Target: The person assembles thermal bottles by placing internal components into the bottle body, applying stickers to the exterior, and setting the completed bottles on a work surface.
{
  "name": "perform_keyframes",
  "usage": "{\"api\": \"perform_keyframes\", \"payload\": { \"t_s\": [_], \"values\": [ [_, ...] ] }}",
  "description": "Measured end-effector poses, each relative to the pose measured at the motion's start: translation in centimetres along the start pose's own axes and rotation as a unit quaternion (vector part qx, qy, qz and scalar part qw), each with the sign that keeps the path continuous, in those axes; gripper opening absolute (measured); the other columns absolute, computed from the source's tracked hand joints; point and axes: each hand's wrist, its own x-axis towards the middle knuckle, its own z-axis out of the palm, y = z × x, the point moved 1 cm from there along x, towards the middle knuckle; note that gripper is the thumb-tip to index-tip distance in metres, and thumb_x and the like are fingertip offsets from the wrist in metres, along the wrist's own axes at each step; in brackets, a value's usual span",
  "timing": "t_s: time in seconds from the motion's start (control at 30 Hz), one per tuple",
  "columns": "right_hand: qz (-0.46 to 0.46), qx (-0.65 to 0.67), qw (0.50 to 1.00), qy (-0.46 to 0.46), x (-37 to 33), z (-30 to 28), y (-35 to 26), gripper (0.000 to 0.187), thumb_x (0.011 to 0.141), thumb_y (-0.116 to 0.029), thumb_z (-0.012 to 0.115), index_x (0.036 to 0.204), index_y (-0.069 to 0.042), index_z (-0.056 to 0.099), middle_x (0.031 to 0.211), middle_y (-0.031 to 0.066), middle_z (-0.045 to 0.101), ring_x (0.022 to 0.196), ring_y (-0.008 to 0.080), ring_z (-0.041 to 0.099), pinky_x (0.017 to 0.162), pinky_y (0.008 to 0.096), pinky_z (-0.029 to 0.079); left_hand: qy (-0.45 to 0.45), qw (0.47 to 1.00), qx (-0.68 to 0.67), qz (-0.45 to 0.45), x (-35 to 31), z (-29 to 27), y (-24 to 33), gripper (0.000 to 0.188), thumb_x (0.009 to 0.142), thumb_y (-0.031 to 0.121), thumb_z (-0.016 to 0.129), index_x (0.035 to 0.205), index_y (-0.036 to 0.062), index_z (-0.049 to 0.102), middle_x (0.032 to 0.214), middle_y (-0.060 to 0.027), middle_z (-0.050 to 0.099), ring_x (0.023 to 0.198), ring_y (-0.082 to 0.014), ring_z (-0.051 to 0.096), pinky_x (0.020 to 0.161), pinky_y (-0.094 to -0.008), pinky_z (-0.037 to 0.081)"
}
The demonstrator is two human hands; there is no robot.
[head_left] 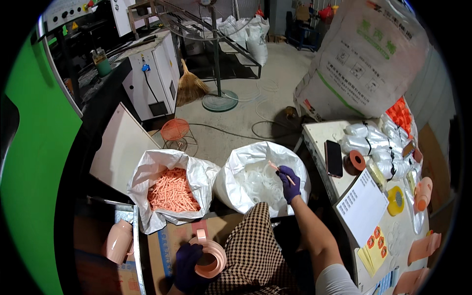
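Note:
My left hand (188, 267), in a purple glove, is closed around the side of a pink plastic jug (220, 253). The jug's open round mouth faces up, with its handle pointing away from me. My right hand (290, 184), also gloved, pinches a thin pink plastic stick (273, 165) over the right white woven sack. That sack (231, 189) holds translucent rings (258, 184). Beside it on the left, another white sack (140, 172) is full of pink sticks (174, 191) like the one in my hand.
A pink jug (119, 241) lies in a metal-edged chute (136, 246) at lower left. The right-hand table (319, 132) carries a phone (333, 158), paper sheet (361, 206), tape roll (395, 200) and bagged parts (368, 140). Beyond are a red stool (175, 129), a broom (191, 87) and a large sack (361, 64).

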Motion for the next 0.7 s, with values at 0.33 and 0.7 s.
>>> {"api": "perform_keyframes", "payload": {
  "t_s": [0.33, 0.7],
  "values": [
    [0.408, 0.214, 0.878, 0.128, -0.7, -0.5, 1.5, 0.029, 0.094, -0.007, 0.067, 0.122, -0.006, 0.060, 0.095, 0.0115, 0.068, 0.076, 0.0210, 0.067, 0.067, 0.0312, 0.058, -0.003, 0.996, 0.073, 0.041, 0.5, -0.1, 1.1, 0.084, 0.061, 0.043, 0.092, 0.126, 0.0077, 0.055, 0.123, -0.0157, 0.063, 0.117, -0.0386, 0.058, 0.103, -0.0526, 0.041],
    [0.287, 0.100, 0.952, -0.022, 0.3, -1.5, -0.4, 0.020, 0.088, -0.009, 0.073, 0.106, 0.000, 0.071, 0.091, 0.0133, 0.071, 0.075, 0.0198, 0.069, 0.069, 0.0317, 0.059, 0.029, 0.991, 0.118, 0.049, -0.2, -0.7, 2.2, 0.075, 0.064, 0.038, 0.092, 0.123, 0.0069, 0.058, 0.126, -0.0151, 0.063, 0.119, -0.0373, 0.058, 0.106, -0.0529, 0.040]
  ]
}}
